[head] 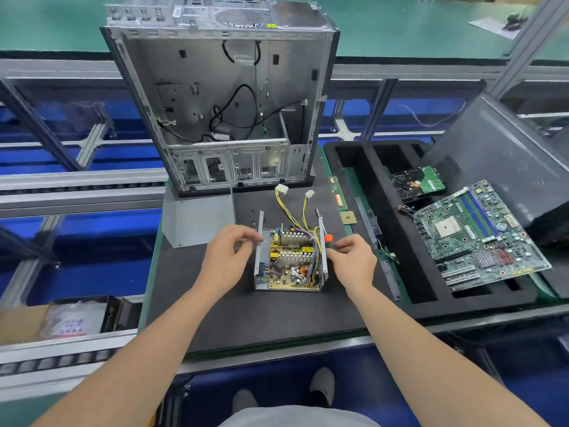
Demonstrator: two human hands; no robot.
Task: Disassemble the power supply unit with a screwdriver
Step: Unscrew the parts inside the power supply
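Note:
The power supply unit [291,263] lies open on the black mat, its circuit board, heat sinks and yellow wires exposed inside a grey metal frame. Its removed grey cover [197,218] lies to the upper left. My left hand [228,257] sits at the unit's left wall, fingers loosely curled near the frame's edge without clearly gripping it. My right hand [352,260] holds a screwdriver [327,234] with an orange-and-black handle; its shaft points up and away along the unit's right wall.
An emptied computer case [221,97] stands upright behind the mat. To the right, a black foam tray [400,241] carries a motherboard [474,238] and a hard drive [418,183]. A CPU chip [348,217] lies beside the tray. A box of bagged parts [77,318] sits at lower left.

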